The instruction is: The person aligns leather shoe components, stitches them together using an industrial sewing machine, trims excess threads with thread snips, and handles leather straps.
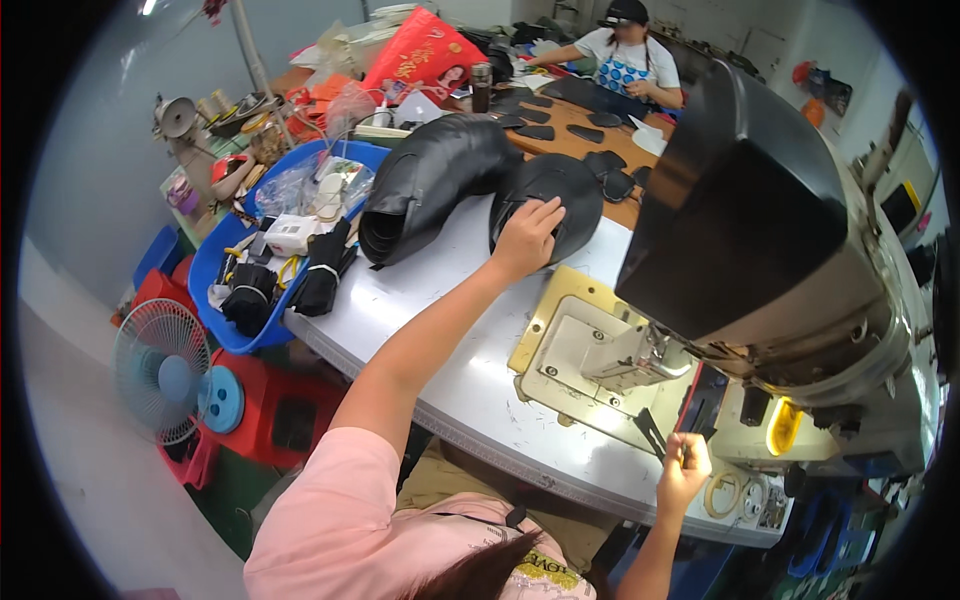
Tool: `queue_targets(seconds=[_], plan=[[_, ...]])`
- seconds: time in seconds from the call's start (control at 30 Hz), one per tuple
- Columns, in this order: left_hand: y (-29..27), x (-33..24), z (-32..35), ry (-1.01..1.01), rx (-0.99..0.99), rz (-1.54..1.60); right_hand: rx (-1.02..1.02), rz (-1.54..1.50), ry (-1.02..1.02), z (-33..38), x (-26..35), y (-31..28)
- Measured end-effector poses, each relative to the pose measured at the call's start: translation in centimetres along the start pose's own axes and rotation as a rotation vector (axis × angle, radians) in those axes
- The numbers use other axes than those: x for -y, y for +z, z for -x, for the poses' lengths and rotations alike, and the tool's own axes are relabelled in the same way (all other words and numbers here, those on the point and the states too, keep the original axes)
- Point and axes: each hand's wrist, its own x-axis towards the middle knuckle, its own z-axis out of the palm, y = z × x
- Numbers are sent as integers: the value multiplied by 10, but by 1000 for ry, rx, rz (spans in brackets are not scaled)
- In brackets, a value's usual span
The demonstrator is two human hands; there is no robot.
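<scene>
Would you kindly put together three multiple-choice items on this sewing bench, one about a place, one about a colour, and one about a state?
1. Where does the person's left hand rest?
A. on the stack of black curved leather pieces
B. on the small white electric fan
C. inside the blue plastic tub

2. What colour is the tub at the table's left edge?
A. green
B. blue
C. yellow

3. How is the right hand held?
A. flat and open on the table
B. closed, pinching something small near the sewing machine
C. gripping the red stool

Answers:
1 A, the fingers lie on the black stack atop the grey table.
2 B, its rim and wall are plainly blue.
3 B, the fingers are curled shut below the machine's head; what they pinch is too small to tell.
</scene>
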Motion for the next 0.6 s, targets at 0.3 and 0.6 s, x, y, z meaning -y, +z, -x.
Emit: queue_targets(seconds=[0.3, 0.6], plan=[[-127, 54, 71, -1070, -919, 492, -14, -6, 194, 14, -44, -40], [-147, 150, 70, -1625, -734, 1095, 5, -21, 115, 14, -27, -35]])
